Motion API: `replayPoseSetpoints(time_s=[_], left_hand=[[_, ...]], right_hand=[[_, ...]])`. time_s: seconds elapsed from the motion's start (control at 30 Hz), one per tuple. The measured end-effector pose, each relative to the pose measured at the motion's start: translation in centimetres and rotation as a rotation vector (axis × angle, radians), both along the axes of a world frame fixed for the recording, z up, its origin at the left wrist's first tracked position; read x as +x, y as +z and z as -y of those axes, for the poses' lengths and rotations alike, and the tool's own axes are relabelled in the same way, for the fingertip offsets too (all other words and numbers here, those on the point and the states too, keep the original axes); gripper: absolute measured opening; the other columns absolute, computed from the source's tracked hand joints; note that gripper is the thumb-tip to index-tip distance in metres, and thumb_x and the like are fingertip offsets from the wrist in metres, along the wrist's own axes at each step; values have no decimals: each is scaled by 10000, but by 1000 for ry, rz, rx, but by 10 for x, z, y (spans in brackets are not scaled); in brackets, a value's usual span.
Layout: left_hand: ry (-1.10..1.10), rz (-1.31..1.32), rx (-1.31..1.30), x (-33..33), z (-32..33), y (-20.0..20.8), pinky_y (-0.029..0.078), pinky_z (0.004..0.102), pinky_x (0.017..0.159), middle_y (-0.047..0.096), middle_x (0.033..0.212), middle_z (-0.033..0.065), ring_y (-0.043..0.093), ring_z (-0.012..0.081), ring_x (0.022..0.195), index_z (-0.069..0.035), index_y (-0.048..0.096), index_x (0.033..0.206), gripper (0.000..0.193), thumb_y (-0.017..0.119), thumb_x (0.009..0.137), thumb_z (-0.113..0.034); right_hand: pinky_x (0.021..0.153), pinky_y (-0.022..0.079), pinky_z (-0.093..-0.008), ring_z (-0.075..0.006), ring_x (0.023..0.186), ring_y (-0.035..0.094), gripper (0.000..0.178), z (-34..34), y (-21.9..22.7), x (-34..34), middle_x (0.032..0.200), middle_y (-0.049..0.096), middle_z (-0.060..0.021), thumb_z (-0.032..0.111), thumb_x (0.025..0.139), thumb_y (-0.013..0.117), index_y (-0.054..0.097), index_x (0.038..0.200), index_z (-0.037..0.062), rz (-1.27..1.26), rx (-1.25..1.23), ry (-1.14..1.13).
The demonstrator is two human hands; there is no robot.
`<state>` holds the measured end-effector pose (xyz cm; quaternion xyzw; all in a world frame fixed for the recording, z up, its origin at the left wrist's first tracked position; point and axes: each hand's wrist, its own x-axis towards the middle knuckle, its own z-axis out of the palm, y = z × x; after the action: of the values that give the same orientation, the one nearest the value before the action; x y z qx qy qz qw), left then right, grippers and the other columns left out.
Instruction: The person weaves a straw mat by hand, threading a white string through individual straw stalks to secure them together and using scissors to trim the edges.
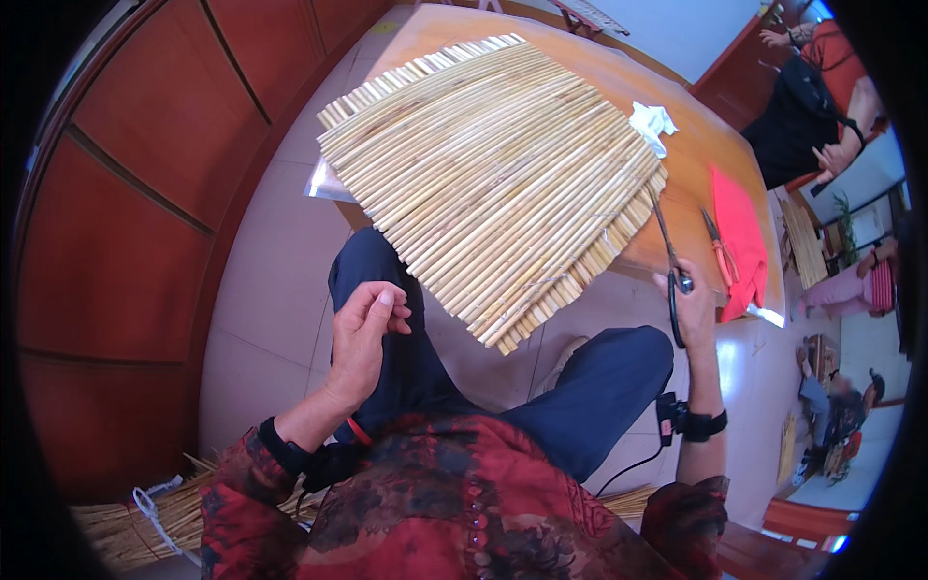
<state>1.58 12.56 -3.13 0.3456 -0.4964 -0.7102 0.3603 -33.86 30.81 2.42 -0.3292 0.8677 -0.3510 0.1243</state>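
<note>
A large mat of pale straw-coloured reed stalks (483,174) lies over the table, and its near corner overhangs toward my knees. The stalks run side by side in layers, with trimmed ends along the far-left and near-right edges. My right hand (691,304) is closed on a pair of scissors (665,232) with dark handles. Their blades point up to the mat's right edge; whether they touch it I cannot tell. Below the mat's left side, apart from it, my left hand (365,333) hovers over my leg. Its fingers are curled with the thumb against them, and nothing shows in them.
Pliers with red handles (720,246) lie beside a red cloth (741,242) on the wooden table (706,155). A crumpled white tissue (652,126) is by the mat. Loose stalks (145,527) lie on the floor at lower left. Several other people are at the right.
</note>
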Motion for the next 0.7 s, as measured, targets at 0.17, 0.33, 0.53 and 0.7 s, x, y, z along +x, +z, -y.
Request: replayPoseSetpoints(time_s=[0.17,0.33,0.53,0.7], left_hand=[[-334,46,79,-15,-5,-28,456,348,856,540,1151,66,541,172,1009,-3,446,1244,366,512,892,-79],[-467,-3,209,-34,-5,-32,482,297,786,574,1084,75,581,159,912,-3,479,1197,310,499,897,-82],[-634,73,168,-30,-2,-45,415,219,583,524,714,-15,483,68,632,-25,576,1047,198,499,923,-159],[-523,200,-66,-26,-4,-30,424,218,616,545,726,8,489,53,681,16,620,962,225,529,908,-182]], right_hand=[[630,441,-303,-174,656,545,473,-9,-25,-59,714,546,-47,280,703,732,561,1076,44,-321,87,-19],[707,465,-374,-266,771,611,459,-4,-26,-70,851,615,-138,330,753,660,556,1098,45,-467,271,-98],[749,459,-441,-381,857,600,425,6,-25,-68,888,616,-217,339,798,615,560,1047,-1,-669,391,-129],[773,456,-448,-395,899,588,413,14,-9,-67,934,601,-261,354,816,591,563,966,-29,-534,609,-85]])
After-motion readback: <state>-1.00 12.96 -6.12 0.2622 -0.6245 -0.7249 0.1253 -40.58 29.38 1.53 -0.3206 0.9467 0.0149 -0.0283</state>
